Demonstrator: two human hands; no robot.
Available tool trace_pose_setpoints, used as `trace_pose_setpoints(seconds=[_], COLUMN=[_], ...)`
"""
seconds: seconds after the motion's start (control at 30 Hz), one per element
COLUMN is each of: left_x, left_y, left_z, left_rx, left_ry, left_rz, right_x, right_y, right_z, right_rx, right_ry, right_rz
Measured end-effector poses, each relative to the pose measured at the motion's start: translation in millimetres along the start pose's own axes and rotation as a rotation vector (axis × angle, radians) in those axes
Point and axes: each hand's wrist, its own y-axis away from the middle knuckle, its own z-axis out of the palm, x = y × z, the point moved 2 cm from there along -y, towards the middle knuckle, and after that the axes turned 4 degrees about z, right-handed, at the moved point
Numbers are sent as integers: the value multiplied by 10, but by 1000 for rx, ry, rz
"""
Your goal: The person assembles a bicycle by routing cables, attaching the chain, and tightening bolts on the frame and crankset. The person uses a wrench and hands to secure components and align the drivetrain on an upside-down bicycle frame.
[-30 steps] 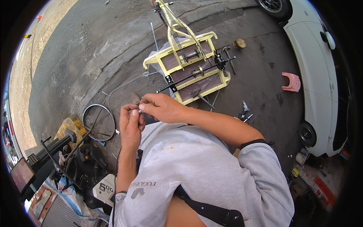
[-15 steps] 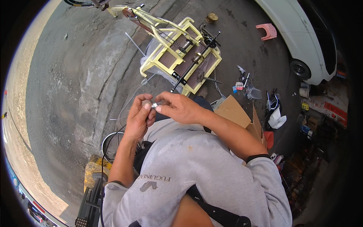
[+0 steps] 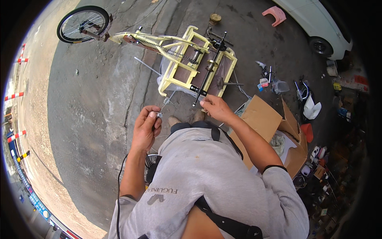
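Note:
My left hand [image 3: 144, 128] pinches a small silvery metal fitting [image 3: 159, 114] between thumb and fingers. My right hand [image 3: 218, 108] is apart from it, thumb and fingertips together; whatever they may hold is hidden or too small to name. Just left of those fingertips is the lower end of a long black axle [image 3: 207, 73]. The axle lies across a pale yellow tricycle frame [image 3: 163, 82] on the ground, with a chain [image 3: 177, 53] along its tube. A spoked front wheel [image 3: 82, 24] with a black tyre is at the far left end.
An open cardboard box [image 3: 260, 118] stands close by my right forearm. Beyond it lie loose parts in plastic [image 3: 280, 85]. A pink stool [image 3: 274, 16] and a parked car [image 3: 304, 18] are at the far right. My shoes [image 3: 174, 120] are below my hands.
My hands have parted. The right moved right to beside the axle's end; the left stays closed on the metal fitting. The view has shifted, bringing the front wheel into sight.

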Motion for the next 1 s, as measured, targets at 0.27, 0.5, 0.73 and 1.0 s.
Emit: trace_pose_setpoints(seconds=[0.27,0.5,0.73,1.0], left_x=[-341,-377,-315,-355], left_y=[-451,-682,-1895,-3083], left_z=[-199,-425,-1517,-2416], left_rx=[345,456,464,245], left_ry=[-184,-363,-773,-1540], left_rz=[-143,-152,-122,-155], right_x=[1983,3256,2579,1222], right_y=[-1024,-1038,-1124,-1383], right_z=[-575,-1044,-758,284], right_rx=[211,227,306,221], right_ry=[302,217,-238,-87], right_rz=[200,447,580,501])
